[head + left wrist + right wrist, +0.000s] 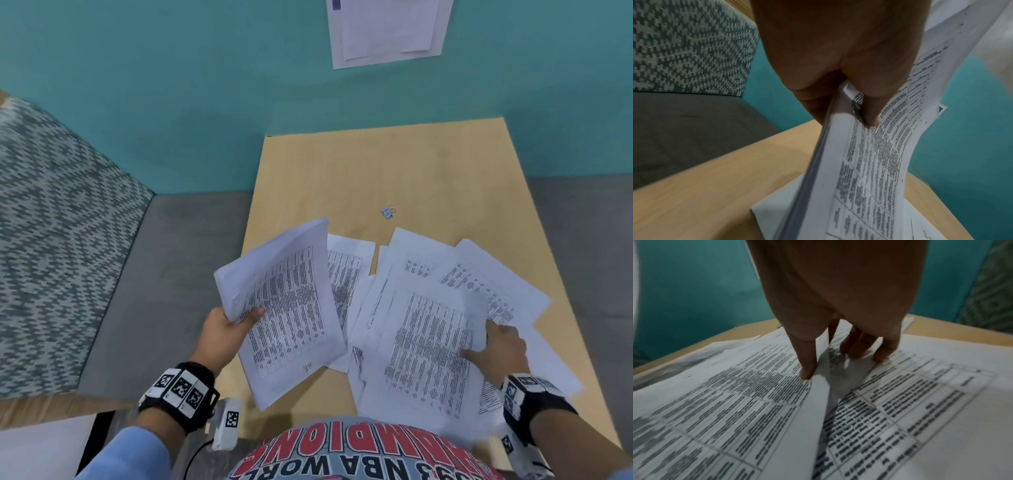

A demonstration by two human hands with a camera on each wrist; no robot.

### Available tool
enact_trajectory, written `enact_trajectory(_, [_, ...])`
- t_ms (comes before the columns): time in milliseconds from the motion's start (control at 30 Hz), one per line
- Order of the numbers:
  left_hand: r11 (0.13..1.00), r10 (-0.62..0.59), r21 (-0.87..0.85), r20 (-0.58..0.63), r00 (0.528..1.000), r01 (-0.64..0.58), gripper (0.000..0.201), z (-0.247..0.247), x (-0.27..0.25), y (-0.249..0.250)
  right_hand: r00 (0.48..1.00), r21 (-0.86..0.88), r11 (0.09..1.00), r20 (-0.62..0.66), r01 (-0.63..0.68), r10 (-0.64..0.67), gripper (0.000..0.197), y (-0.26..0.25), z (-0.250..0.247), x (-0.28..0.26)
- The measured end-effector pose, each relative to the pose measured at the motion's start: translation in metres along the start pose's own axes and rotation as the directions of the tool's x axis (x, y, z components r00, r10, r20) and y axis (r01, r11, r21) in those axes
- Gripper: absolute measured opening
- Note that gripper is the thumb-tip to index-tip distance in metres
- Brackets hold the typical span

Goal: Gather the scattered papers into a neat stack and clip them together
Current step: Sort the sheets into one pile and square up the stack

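Note:
My left hand (pixel 239 323) grips a bundle of printed sheets (pixel 287 308) by its left edge, thumb on top, and holds it tilted above the table's left side. The left wrist view shows the same bundle (pixel 869 170) pinched between thumb and fingers (pixel 869 113). On the wooden table (pixel 411 171) more printed sheets (pixel 428 325) lie fanned out and overlapping. My right hand (pixel 486 342) is on them. In the right wrist view the thumb (pixel 807 369) lies on the top sheet (pixel 735 402) and the fingers (pixel 859 350) sit under its raised edge. A small blue binder clip (pixel 388 211) lies beyond the papers.
A patterned upholstered panel (pixel 51 222) and a grey surface (pixel 171 274) lie to the table's left. Behind stands a teal wall (pixel 171 102) with papers (pixel 387 31) hung on it. Bare tabletop stretches past the clip to the far edge.

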State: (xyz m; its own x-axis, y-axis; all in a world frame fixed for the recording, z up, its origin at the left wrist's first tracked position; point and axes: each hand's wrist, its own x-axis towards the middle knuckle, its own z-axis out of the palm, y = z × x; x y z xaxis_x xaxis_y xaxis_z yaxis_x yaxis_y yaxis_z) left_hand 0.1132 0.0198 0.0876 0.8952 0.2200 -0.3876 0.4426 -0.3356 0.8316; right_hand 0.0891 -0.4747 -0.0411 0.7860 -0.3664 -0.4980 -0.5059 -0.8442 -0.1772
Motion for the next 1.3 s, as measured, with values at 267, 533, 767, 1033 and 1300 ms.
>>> enact_trajectory(267, [0.998,-0.016,0.061,0.060,0.998,0.012,0.019,0.012,0.011,0.005,0.828,0.148,0.820,-0.016,-0.553,0.561,0.123,0.025,-0.010,0.004])
enact_trajectory(533, [0.983,0.002,0.182,0.118,0.993,-0.024,0.021,0.042,0.016,0.024,0.856,0.302,0.814,0.011,-0.496,0.518,0.092,0.014,0.001,0.037])
enact_trajectory(767, [0.983,0.003,0.183,0.087,0.996,-0.019,0.021,0.051,0.012,0.025,0.970,0.195,0.952,-0.008,-0.237,0.243,0.066,0.006,-0.011,0.036])
enact_trajectory(1033, [0.994,-0.036,0.105,0.001,0.999,0.036,0.028,0.037,0.005,0.011,0.981,0.230,0.970,-0.157,-0.079,0.117,0.058,0.017,-0.046,0.024])
enact_trajectory(1300, [0.992,-0.050,0.118,0.005,0.999,0.049,0.021,0.040,0.009,0.007,0.762,0.376,0.686,0.096,-0.623,0.640,0.133,0.050,-0.025,-0.008])
